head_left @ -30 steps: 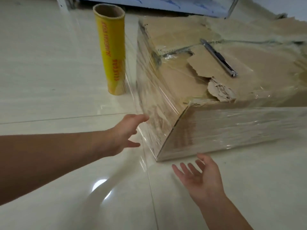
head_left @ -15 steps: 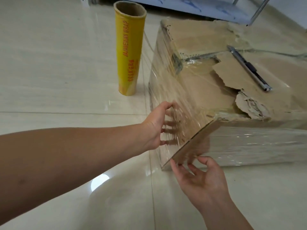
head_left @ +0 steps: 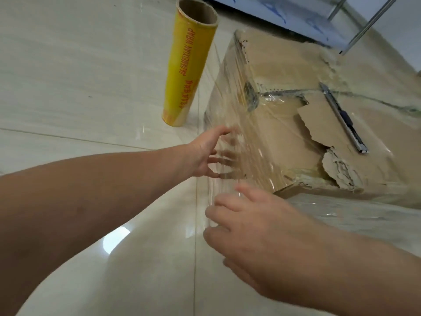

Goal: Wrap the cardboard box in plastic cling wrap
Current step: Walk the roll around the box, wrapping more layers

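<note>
A torn brown cardboard box [head_left: 284, 133] sits on the tiled floor, its sides covered in clear cling wrap [head_left: 230, 106]. A sheet of the wrap runs from the box's left side to the yellow roll [head_left: 185, 71] standing upright to its left. My left hand [head_left: 205, 153] has spread, straight fingers pressing the wrap against the box's left face. My right hand [head_left: 248, 226] lies palm down at the box's near corner, its fingers extended over the wrap there.
A utility knife [head_left: 341, 117] lies on top of the box. A metal-legged stand [head_left: 362, 26] and a blue panel [head_left: 284, 10] are behind the box. Glossy floor tiles [head_left: 79, 87] spread to the left and front.
My left hand reached the box's left face and pressed the wrap flat. My right hand turned from palm up to palm down and moved onto the near corner. The view came closer.
</note>
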Demonstrator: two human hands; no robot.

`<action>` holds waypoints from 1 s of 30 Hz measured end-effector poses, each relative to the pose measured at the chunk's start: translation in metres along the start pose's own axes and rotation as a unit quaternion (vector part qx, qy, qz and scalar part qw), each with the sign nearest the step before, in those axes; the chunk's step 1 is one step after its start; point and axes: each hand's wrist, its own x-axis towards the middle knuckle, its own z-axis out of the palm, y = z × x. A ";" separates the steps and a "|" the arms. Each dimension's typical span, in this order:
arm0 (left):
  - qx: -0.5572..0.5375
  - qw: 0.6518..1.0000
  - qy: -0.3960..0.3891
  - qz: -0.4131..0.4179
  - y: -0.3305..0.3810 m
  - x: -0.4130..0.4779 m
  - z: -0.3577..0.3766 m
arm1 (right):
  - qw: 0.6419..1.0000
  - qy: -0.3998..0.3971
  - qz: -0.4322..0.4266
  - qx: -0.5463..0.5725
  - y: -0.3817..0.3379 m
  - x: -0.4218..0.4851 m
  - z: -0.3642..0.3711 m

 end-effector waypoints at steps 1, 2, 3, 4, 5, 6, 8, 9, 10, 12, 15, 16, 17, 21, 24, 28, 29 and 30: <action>-0.012 1.000 0.001 0.001 0.002 0.003 -0.002 | 0.997 -0.028 -0.015 -0.070 0.009 0.011 -0.014; -0.022 1.000 -0.001 0.001 0.004 0.007 -0.005 | 0.992 -0.060 -0.007 -0.107 0.017 0.022 -0.024; -0.028 1.000 -0.002 -0.002 0.005 0.009 -0.008 | 0.987 -0.085 0.011 -0.133 0.026 0.033 -0.033; -0.034 0.999 -0.005 -0.006 0.006 0.011 -0.010 | 0.982 -0.123 0.028 -0.143 0.034 0.045 -0.040; -0.037 0.999 -0.009 -0.010 0.006 0.013 -0.012 | 0.975 -0.164 0.045 -0.144 0.041 0.054 -0.044; -0.040 0.999 -0.015 -0.014 0.007 0.015 -0.013 | 0.966 -0.204 0.061 -0.144 0.048 0.061 -0.045; -0.044 0.998 -0.028 -0.021 0.008 0.018 -0.013 | 0.947 -0.262 0.090 -0.159 0.064 0.071 -0.046; -0.045 0.998 -0.039 -0.024 0.008 0.019 -0.013 | 0.941 -0.280 0.097 -0.166 0.071 0.075 -0.048; -0.046 0.997 -0.047 -0.028 0.009 0.020 -0.012 | 0.937 -0.288 0.101 -0.170 0.077 0.077 -0.049; -0.049 0.997 -0.053 -0.033 0.009 0.023 -0.011 | 0.933 -0.290 0.113 -0.181 0.088 0.082 -0.050; -0.044 0.997 -0.052 -0.032 0.009 0.027 -0.009 | 0.931 -0.292 0.115 -0.189 0.098 0.084 -0.053; -0.044 0.997 -0.051 -0.031 0.010 0.027 -0.009 | 0.933 -0.290 0.114 -0.182 0.101 0.084 -0.054; -0.045 0.997 -0.050 -0.032 0.009 0.028 -0.009 | 0.936 -0.284 0.112 -0.174 0.103 0.084 -0.055; -0.049 0.997 -0.048 -0.030 0.008 0.030 -0.009 | 0.954 -0.243 0.091 -0.147 0.108 0.077 -0.052; -0.054 0.998 -0.031 -0.032 0.011 0.028 -0.004 | 0.963 -0.217 0.087 -0.132 0.114 0.075 -0.048; -0.092 0.995 0.023 -0.035 0.011 0.017 0.001 | 0.973 -0.181 0.070 -0.127 0.117 0.074 -0.042; -0.103 0.994 0.035 -0.033 0.009 0.013 0.000 | 0.974 -0.173 0.063 -0.130 0.118 0.073 -0.040; -0.109 0.992 0.052 -0.031 0.007 0.008 -0.002 | 0.976 -0.165 0.058 -0.127 0.119 0.071 -0.039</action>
